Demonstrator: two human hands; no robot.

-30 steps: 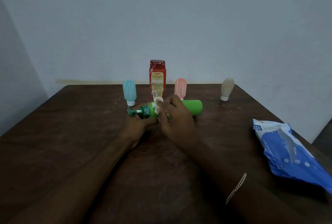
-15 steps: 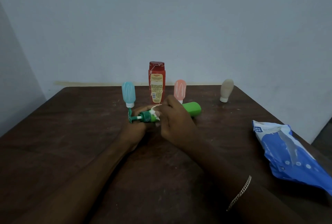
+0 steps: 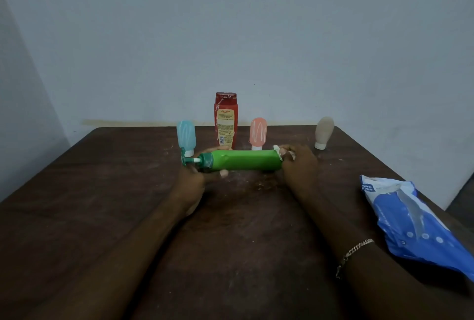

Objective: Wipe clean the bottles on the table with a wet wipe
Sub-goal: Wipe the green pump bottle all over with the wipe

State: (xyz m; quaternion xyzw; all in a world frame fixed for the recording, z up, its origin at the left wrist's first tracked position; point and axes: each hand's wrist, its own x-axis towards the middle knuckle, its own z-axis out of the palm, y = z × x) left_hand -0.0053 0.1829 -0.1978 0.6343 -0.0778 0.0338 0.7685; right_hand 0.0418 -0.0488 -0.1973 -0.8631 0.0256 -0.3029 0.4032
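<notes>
Five bottles are in view, and one is in hand: the green pump bottle (image 3: 243, 163) lies on its side, held low over the bench (image 3: 102, 191). Whether it touches the wood I cannot tell. The left hand (image 3: 195, 181) grips its neck end, fingers curled round just beside the pump head (image 3: 184, 157). The right hand (image 3: 297, 166) is at the opposite, base end, its fingers (image 3: 284, 152) bunched and pinching the white wet wipe (image 3: 277, 149) against the bottle's bottom edge.

Behind the green bottle stand a blue tube (image 3: 186, 135), a red bottle (image 3: 225, 119) and a pink tube (image 3: 258, 131). A beige tube (image 3: 324, 130) stands behind and off past its base end. The pack of wipes (image 3: 410, 217) lies well apart from it, out beyond the right hand and nearer the person.

The step looks like wiping the base, the far end of a stroke along the body. To do it well, the left hand should hold the neck firmly so the bottle cannot spin freely, then turn it a little between strokes, so every side meets the wipe. A flatter wipe would cover more than a bunched one, and a clean fold is worth finding before the pump head, which has crevices. Squeezing near the pump is a risk — it could dispense.
</notes>
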